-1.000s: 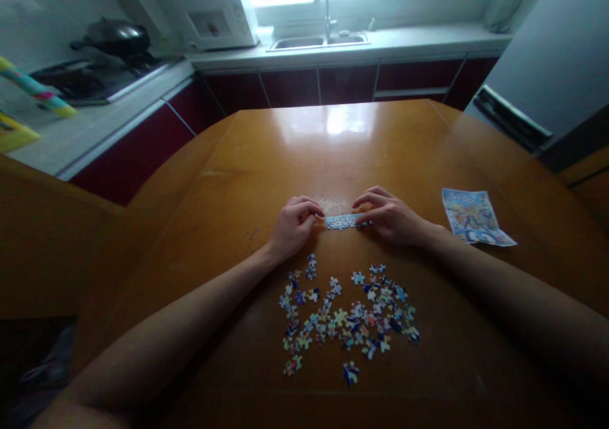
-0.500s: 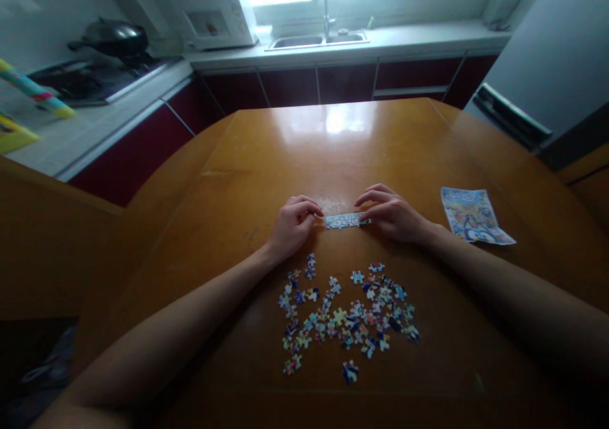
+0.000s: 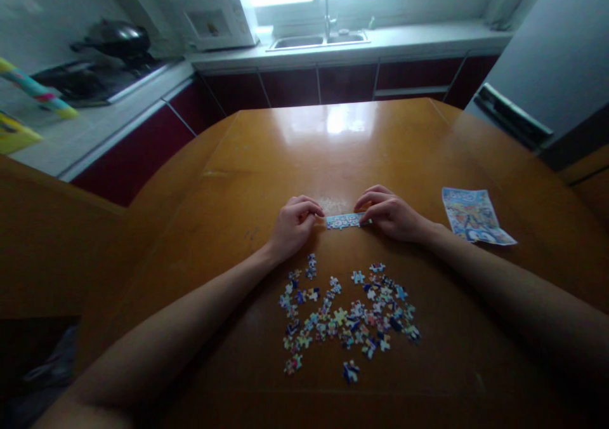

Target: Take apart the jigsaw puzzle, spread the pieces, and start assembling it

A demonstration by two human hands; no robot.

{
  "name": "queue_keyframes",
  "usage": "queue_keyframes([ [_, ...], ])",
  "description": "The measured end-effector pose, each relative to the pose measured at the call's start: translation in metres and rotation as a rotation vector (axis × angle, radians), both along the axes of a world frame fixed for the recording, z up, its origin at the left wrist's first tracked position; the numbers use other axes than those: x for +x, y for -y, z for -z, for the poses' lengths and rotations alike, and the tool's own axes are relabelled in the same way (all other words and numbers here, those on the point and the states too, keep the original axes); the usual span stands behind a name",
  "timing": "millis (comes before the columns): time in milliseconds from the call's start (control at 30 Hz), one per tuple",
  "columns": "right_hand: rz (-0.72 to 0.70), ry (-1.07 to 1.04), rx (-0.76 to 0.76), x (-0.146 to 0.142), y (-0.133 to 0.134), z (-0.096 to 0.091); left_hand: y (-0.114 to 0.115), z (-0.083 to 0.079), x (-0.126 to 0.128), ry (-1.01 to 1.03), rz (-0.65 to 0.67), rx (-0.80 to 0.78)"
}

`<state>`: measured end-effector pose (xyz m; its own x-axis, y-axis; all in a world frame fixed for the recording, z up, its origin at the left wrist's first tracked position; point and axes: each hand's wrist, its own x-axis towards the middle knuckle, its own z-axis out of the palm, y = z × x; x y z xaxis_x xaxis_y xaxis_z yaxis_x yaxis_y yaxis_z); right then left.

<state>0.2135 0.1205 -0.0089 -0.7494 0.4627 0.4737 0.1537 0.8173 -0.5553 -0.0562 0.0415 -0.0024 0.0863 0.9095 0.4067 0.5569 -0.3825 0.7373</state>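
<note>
A short strip of joined jigsaw pieces (image 3: pixel 341 221), pale blue and white, lies flat near the middle of the table. At its left end, my left hand (image 3: pixel 295 223) is closed, the bent fingertips and thumb pressed against the edge. My right hand (image 3: pixel 387 213) has its thumb on the strip's right end and its index finger along the far edge, covering that corner. Nearer to me spreads a heap of loose jigsaw pieces (image 3: pixel 340 316) in many colours, with a few lying apart from it.
The wooden table (image 3: pixel 266 156) carries a creased picture sheet (image 3: pixel 473 213) to the right of my right hand. Beyond the table stand a counter with a sink (image 3: pixel 304 42), a white microwave (image 3: pixel 219 21), and a dark pan (image 3: pixel 118 35) on the stove. A fridge (image 3: pixel 547 54) is at right.
</note>
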Motion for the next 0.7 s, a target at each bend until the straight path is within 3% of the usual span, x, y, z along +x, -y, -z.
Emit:
queue_keyframes([
  [167, 0.094, -0.080, -0.010, 0.0022, -0.0022, 0.0024, 0.0000, -0.0009, 0.0003, -0.001, -0.003, 0.000],
  [700, 0.035, 0.030, 0.006, 0.0001, 0.0025, -0.0023, -0.0006, 0.0003, -0.0001, 0.001, -0.005, -0.008],
])
